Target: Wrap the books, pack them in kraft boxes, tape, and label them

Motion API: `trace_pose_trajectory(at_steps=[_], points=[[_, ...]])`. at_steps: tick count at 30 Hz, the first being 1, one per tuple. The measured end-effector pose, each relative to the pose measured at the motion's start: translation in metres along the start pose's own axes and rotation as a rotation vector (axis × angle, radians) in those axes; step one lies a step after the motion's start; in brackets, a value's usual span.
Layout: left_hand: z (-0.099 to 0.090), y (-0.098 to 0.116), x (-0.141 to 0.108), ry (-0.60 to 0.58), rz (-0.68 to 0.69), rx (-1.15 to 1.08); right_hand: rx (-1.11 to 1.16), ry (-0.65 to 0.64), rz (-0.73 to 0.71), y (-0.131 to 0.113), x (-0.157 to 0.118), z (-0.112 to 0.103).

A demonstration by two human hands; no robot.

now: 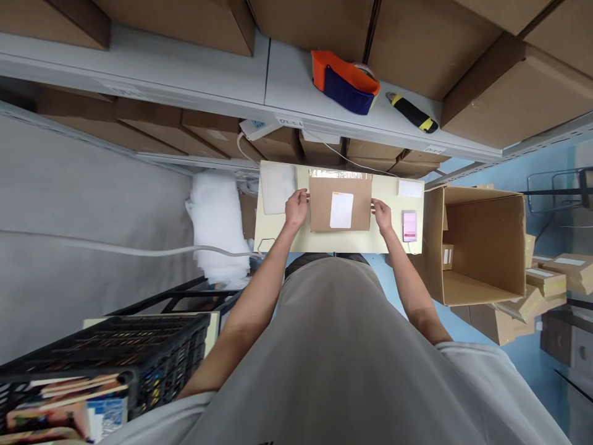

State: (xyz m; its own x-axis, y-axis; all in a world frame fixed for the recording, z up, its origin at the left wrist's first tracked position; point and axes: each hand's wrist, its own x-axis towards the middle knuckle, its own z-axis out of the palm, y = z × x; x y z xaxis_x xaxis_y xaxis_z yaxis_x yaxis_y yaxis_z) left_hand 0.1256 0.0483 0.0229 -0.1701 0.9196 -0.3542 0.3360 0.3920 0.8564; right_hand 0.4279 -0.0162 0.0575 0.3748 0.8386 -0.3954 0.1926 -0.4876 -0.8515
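Observation:
A brown cardboard box (319,207) lies on the pale yellow table (301,243), with a white label (341,210) on its top. My left hand (297,207) is at the box's left edge, fingers curled together. At the opposite edge is my right hand (381,214), its fingers bent toward the cardboard. Whether either hand grips the box is too small to make out. A lit phone (409,226) lies right of my right hand, below a white paper piece (410,188). White sheets (277,188) lie left of the box.
Above the table, a shelf (185,68) holds cartons, an orange and blue tape dispenser (345,83) and a yellow-black cutter (412,113). A large open carton (484,241) stands right. White wrapping (217,225) and a black crate (171,358) are at left.

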Motion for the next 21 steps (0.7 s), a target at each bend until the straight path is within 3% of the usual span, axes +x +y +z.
trace_pose_trajectory(at_steps=[4, 7, 15, 21], points=[[-0.019, 0.002, -0.031, 0.022, 0.070, -0.088, -0.046, 0.046, -0.097, -0.010, -0.033, -0.016], [-0.026, -0.002, -0.052, 0.025, 0.041, -0.103, -0.061, 0.093, -0.094, -0.006, -0.051, -0.021], [-0.024, -0.020, -0.067, -0.080, -0.117, -0.078, -0.104, 0.018, 0.078, 0.020, -0.060, -0.021], [-0.032, 0.002, -0.070, 0.045, 0.075, 0.004, -0.073, 0.088, -0.038, 0.000, -0.062, -0.032]])
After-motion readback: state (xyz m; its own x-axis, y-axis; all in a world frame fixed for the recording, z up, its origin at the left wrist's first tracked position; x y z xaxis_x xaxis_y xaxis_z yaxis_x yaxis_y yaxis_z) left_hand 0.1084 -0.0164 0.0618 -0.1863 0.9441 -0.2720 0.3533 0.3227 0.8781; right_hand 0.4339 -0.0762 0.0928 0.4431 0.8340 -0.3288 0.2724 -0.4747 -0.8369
